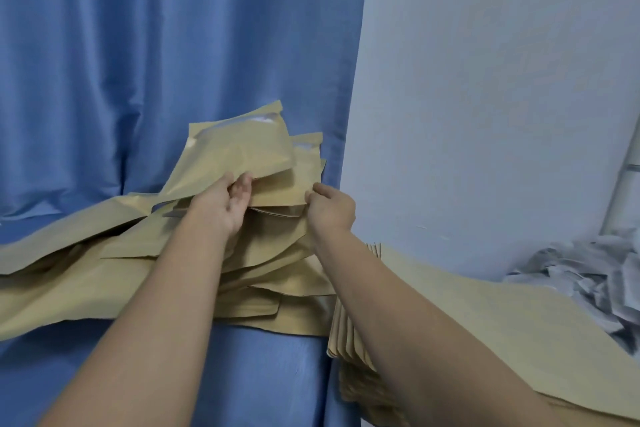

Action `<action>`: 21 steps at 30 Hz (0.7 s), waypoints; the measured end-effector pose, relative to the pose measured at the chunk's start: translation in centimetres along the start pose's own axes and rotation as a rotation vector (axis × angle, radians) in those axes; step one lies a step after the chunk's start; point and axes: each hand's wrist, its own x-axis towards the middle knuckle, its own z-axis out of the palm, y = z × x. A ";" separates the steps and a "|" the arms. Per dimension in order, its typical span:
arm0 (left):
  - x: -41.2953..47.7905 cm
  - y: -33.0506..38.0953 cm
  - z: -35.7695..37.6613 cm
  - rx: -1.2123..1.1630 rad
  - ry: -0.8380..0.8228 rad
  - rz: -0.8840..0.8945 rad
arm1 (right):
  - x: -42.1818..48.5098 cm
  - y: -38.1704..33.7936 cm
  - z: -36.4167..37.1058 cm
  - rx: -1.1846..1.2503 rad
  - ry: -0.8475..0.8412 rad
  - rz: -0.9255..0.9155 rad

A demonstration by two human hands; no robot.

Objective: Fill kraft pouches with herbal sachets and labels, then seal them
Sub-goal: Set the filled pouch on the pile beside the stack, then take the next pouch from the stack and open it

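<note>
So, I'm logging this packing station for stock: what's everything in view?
pouch pile: many, tan, left-centre on cloth
top pouch: one, tan, raised above it
second pouch: one, tan, just beneath that
pouch stack: several, tan, under right forearm
sachet heap: many, pale grey, far right
cloth: one, blue, underneath
curtain: one, blue, back left
wall: one, pale, back right
left hand: bare, grips top pouch
right hand: bare, pinches second pouch's edge
</note>
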 end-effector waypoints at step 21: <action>-14.7 -13.0 1.8 0.122 -0.055 -0.065 | -6.0 3.3 -18.3 -0.833 -0.225 -0.166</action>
